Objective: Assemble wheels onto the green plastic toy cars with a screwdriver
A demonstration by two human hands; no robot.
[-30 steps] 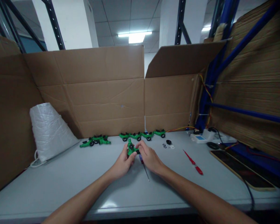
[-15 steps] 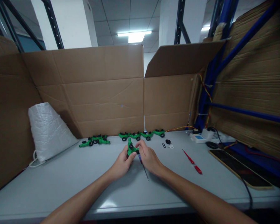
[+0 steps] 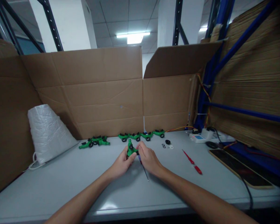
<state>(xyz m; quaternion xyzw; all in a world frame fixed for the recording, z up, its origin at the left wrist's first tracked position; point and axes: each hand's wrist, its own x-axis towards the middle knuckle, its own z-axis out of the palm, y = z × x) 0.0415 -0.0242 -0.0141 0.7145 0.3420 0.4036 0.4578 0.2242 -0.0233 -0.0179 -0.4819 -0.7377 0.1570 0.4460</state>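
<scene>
Head view: both bare forearms reach in from the bottom edge and meet at the middle of a smooth, pale grey worktop (image 3: 60,183)
Left hand: left hand (image 3: 121,164), its fingers grasping the near side of the green fitting, thumb on top
Right hand: right hand (image 3: 149,159), its fingers curled onto the right end of the same fitting; whether it also grips the thin tool beneath it cannot be told
Green fitting: green fitting (image 3: 131,149), a small glossy plastic piece with branching stubs and black round parts, held just above the worktop between the two hands
Thin tool: thin tool (image 3: 144,170), a slim dark metal shaft slanting out from under the right hand towards the near edge
Finished row: green pieces (image 3: 142,135) of the same shape, lined up end to end along the cardboard wall, with a second cluster (image 3: 94,142) to their left
Small parts: black rings (image 3: 166,144), beside the row
Red screwdriver: red screwdriver (image 3: 192,161), thin, lying flat, well right of the hands
White bag: white bag (image 3: 48,130), crinkled woven cone, at far left
Backdrop: cardboard wall (image 3: 95,93), matt, creased brown sheets standing upright
</scene>
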